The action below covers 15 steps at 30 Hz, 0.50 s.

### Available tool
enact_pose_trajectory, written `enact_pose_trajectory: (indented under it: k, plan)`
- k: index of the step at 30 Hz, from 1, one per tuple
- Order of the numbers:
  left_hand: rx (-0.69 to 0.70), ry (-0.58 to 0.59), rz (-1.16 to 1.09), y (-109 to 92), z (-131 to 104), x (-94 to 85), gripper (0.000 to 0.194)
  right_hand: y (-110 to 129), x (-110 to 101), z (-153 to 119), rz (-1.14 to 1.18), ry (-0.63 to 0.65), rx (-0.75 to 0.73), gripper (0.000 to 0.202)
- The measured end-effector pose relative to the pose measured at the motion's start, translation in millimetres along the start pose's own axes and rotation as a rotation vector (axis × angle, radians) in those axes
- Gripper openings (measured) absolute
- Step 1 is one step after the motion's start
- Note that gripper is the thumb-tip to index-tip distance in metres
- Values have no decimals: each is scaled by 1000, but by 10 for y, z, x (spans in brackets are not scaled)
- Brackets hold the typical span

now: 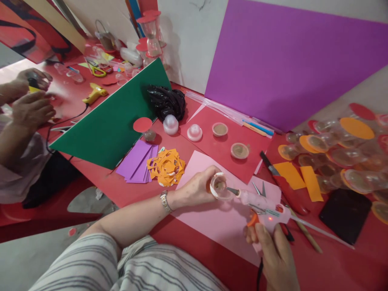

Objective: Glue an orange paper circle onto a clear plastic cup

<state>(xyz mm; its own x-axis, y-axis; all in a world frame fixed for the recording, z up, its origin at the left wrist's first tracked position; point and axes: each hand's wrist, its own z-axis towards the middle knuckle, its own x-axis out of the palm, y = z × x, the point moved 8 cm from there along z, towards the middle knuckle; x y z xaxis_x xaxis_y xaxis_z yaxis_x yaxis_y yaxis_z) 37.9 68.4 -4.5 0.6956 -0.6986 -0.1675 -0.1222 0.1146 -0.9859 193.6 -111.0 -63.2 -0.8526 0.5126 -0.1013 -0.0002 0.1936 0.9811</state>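
Observation:
My left hand [203,185] is closed round a small clear plastic cup [218,185], its mouth tilted up toward me and a white band along its rim. In my right hand [274,246] is a pink glue gun [262,204] with an orange trigger, a red light lit on its side and a glue stick in the back. The gun's metal nozzle points left, right at the cup's rim; whether it touches I cannot tell. Beneath both hands lies a pink paper sheet [203,218]. Two cups of sand [239,151] stand beyond, on a red sheet [209,117].
Orange paper cutouts [166,166] and purple paper strips [136,163] lie to the left, by a green board [118,117]. Scissors [260,188], a red cutter [291,194] and many hourglass-like cup pieces [351,149] are at the right. Another person's hands [32,105] work behind the board.

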Motion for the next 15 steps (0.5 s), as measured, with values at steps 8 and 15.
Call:
enact_pose_trajectory:
  k: [8, 15]
  plan:
    - [63, 51, 4, -4, -17, 44, 36, -50, -24, 121, 57, 37, -19, 45]
    - [48, 116, -14, -15, -18, 81, 39, 0, -6, 32, 76, 18, -10, 41]
